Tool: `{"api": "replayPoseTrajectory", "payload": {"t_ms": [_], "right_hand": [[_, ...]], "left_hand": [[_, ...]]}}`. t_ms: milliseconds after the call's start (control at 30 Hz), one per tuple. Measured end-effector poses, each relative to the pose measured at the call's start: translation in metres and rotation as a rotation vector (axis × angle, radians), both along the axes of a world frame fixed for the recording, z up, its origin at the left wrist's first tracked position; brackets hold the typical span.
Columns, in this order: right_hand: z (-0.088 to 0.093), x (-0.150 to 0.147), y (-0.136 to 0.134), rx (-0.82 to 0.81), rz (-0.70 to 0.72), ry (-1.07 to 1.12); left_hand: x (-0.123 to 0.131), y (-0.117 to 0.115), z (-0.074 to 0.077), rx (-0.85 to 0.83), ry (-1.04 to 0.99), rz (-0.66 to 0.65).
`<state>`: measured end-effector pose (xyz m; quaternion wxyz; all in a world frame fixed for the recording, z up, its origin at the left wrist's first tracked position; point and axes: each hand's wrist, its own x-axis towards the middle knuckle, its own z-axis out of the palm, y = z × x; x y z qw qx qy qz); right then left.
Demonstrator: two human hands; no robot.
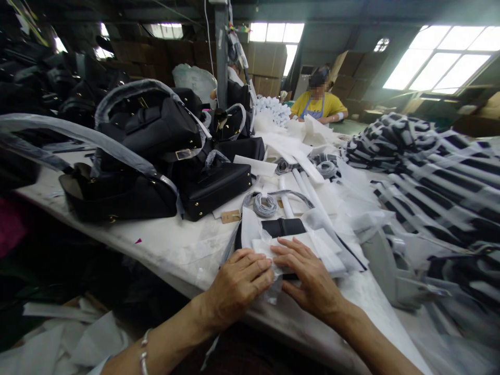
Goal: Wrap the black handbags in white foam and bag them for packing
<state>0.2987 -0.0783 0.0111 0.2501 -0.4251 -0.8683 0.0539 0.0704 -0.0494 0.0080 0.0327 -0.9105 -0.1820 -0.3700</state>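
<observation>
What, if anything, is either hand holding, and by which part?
The left hand and right hand lie on the near side of the white wrapping over the black bag; whether either grips it cannot be told.

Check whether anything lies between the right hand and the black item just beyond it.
Yes: a white sheet covers the near part of the black item, with the right hand on top. Some black shows bare beyond it.
</observation>
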Motion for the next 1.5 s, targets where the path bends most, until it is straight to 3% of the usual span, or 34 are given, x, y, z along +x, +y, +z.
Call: {"api": "replayPoseTrajectory", "payload": {"t_ms": [333,533,700,1133,1500], "right_hand": [[0.005,-0.014,-0.003,0.134,-0.036,0.067],[0.003,-0.012,-0.003,0.165,0.056,0.217],[0.002,-0.009,-0.003,0.076,0.152,0.247],[0.009,-0.013,-0.009,0.029,0.162,0.303],[0.008,-0.009,-0.019,0.070,0.172,0.038]], "left_hand": [[-0.001,-0.003,-0.009,-0.224,-0.082,0.091],[0.000,-0.002,-0.006,-0.217,-0.049,0.179],[0.000,0.002,-0.007,-0.183,-0.075,0.168],[-0.003,0.011,-0.014,-0.163,-0.105,0.059],[-0.007,0.012,-0.014,-0.170,-0.056,0.018]]}}
